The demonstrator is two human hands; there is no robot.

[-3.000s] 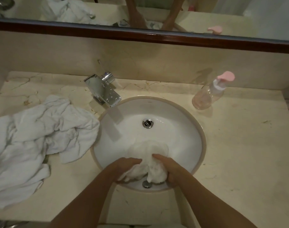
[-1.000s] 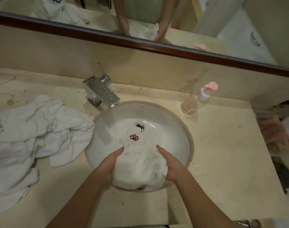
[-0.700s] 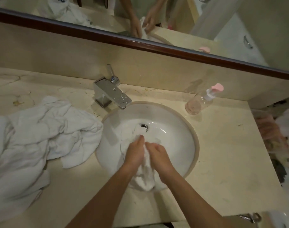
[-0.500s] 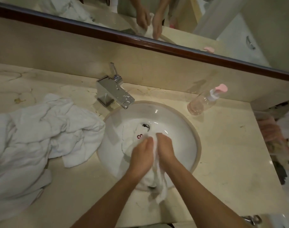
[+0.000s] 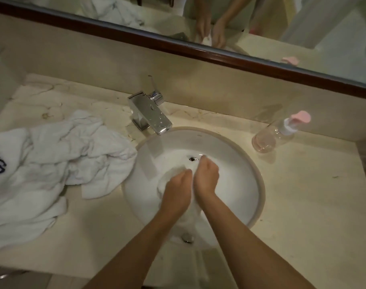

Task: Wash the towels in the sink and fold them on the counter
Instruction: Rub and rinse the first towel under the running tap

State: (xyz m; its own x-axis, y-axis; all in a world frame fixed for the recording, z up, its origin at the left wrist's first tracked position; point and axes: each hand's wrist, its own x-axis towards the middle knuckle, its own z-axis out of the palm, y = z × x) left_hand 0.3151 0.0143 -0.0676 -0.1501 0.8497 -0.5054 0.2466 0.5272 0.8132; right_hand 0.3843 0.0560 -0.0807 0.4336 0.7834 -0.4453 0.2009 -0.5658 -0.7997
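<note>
Both left hand and right hand clenched around small white towel in sink; likely soft, soggy, heavy with water, best gripped bunched mid-cloth.

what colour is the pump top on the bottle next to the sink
Pink. The pump top sits on a clear bottle right of the sink, in the head view.

There's only the one view, worn on the person's head, looking forward and steeply down from close above the sink, tilted a little; the faucet and mirror sit at the far edge, both forearms reaching in from the bottom
</note>
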